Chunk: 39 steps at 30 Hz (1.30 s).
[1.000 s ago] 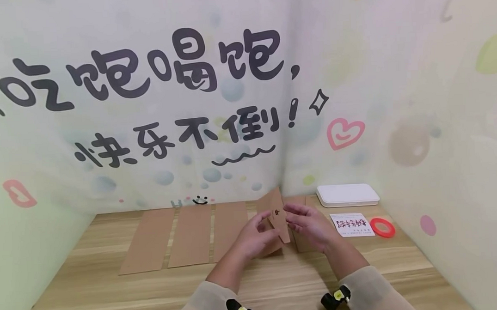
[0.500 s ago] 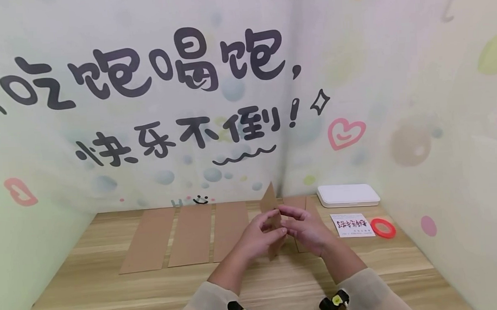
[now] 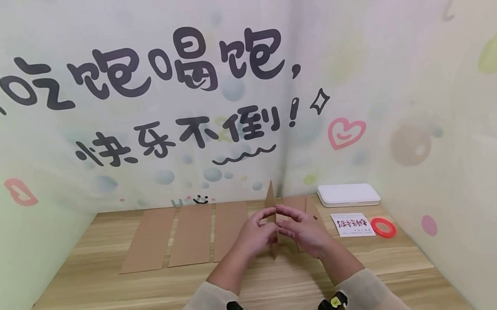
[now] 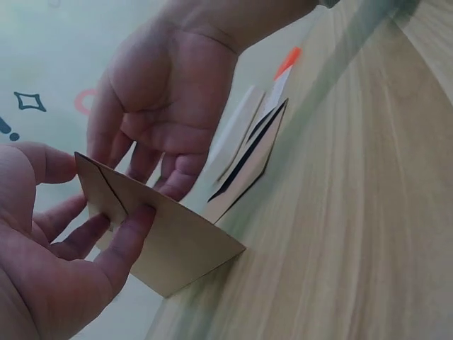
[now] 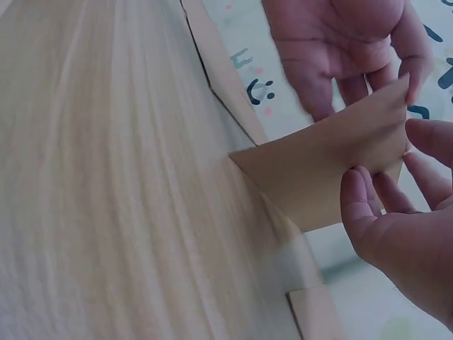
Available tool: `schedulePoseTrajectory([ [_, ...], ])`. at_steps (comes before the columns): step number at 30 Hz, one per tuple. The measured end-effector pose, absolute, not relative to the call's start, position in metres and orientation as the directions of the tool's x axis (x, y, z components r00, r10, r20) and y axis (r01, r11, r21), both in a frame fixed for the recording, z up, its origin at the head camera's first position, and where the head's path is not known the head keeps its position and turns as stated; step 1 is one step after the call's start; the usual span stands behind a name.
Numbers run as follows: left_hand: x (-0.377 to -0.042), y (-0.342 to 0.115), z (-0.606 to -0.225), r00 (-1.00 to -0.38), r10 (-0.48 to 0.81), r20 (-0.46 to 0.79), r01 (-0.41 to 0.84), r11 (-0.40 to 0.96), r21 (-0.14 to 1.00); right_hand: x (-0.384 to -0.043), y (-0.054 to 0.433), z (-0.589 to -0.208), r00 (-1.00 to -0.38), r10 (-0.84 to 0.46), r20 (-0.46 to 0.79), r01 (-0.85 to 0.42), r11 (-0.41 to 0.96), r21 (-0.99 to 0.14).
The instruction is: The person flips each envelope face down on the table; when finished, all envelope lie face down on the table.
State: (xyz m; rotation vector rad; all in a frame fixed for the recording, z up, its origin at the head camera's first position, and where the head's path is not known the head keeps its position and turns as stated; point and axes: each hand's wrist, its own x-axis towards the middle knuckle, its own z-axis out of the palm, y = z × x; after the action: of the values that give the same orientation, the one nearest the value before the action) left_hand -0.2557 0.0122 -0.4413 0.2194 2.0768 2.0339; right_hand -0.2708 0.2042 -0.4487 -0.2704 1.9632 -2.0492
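Note:
A brown kraft paper envelope [image 3: 270, 198] stands on edge between the two hands, seen almost edge-on in the head view. The left wrist view shows a slanting dark line across the envelope [image 4: 184, 241]. My left hand [image 3: 254, 233] holds it from the left, thumb on its face and fingertips by the upper edge. From the opposite side my right hand [image 3: 309, 231] grips it, with the thumb on the face in the right wrist view. The envelope's lower edge is close over the wooden table [image 3: 279, 292]. Fingers hide much of its middle.
Three brown rectangles, a far-left one [image 3: 148, 240], a middle one [image 3: 191, 236] and a third [image 3: 230, 225], lie in a row. Another brown piece [image 3: 301, 217] lies right of the hands. Beyond are a white case [image 3: 348, 195], a printed card [image 3: 352, 225] and a red ring [image 3: 383, 228].
The envelope has turned from showing its marked face to nearly edge-on. My right hand has moved left onto it, and the hands have come together around it.

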Motion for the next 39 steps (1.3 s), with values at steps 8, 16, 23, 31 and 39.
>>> schedulePoseTrajectory([
  [8,-0.257,0.004,-0.433,-0.966,0.253,-0.062,-0.056,0.033,0.998,-0.269,0.205,-0.453,-0.922,-0.379,-0.08,0.078,0.019,-0.997],
  [16,-0.258,0.001,-0.429,-0.977,0.21,-0.041,-0.031,0.049,0.998,-0.267,0.207,-0.455,-0.894,-0.427,-0.139,0.143,0.022,-0.989],
  [23,-0.26,0.001,-0.43,-0.986,0.155,-0.053,-0.051,0.016,0.999,-0.271,0.208,-0.46,-0.906,-0.383,-0.179,0.188,0.014,-0.982],
  [31,-0.265,-0.004,-0.439,-0.996,0.077,-0.049,-0.041,0.11,0.993,-0.277,0.216,-0.46,-0.925,-0.342,-0.167,0.19,-0.033,-0.981],
  [39,-0.272,-0.008,-0.451,-0.997,0.046,-0.056,-0.044,0.227,0.973,-0.282,0.223,-0.46,-0.932,-0.32,-0.167,0.189,-0.039,-0.981],
])
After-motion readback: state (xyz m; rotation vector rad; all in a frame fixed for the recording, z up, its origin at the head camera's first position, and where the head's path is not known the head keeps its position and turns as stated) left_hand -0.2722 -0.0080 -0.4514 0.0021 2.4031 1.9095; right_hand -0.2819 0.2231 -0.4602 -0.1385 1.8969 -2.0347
